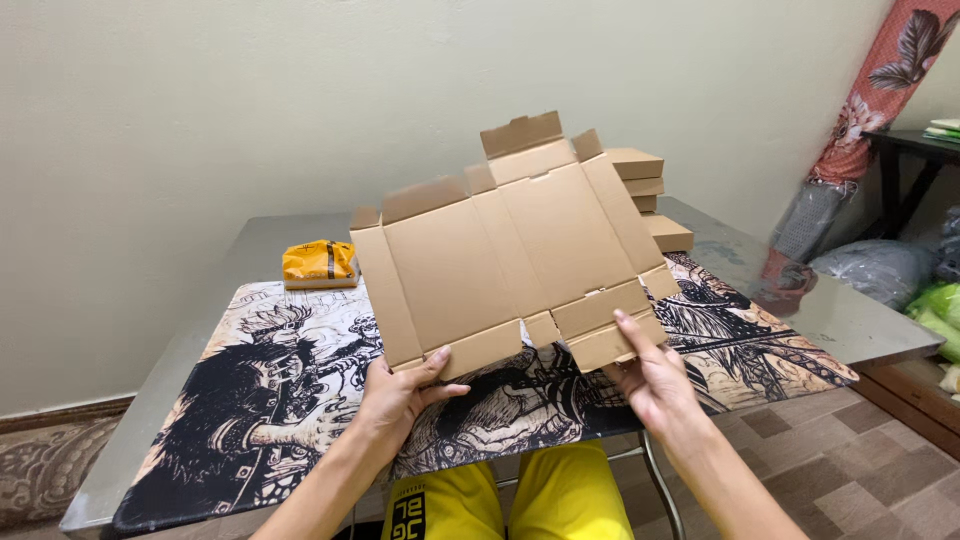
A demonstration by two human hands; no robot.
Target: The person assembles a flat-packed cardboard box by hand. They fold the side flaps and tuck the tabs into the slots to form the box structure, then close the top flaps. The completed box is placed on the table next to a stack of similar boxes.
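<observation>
I hold a flat, unfolded brown cardboard box blank [510, 250] up above the table, tilted toward me. My left hand [400, 395] grips its lower left flap, thumb on top. My right hand [650, 380] grips the lower right flap, fingers spread along its edge. Side and top flaps stick out around the blank's main panels.
A metal table [850, 320] carries a black-and-cream illustrated mat [260, 390]. An orange packet [320, 262] lies at the back left on a small box. Folded cardboard boxes [645, 190] are stacked at the back right. Patterned curtain [880, 90] and bags [890, 270] stand to the right.
</observation>
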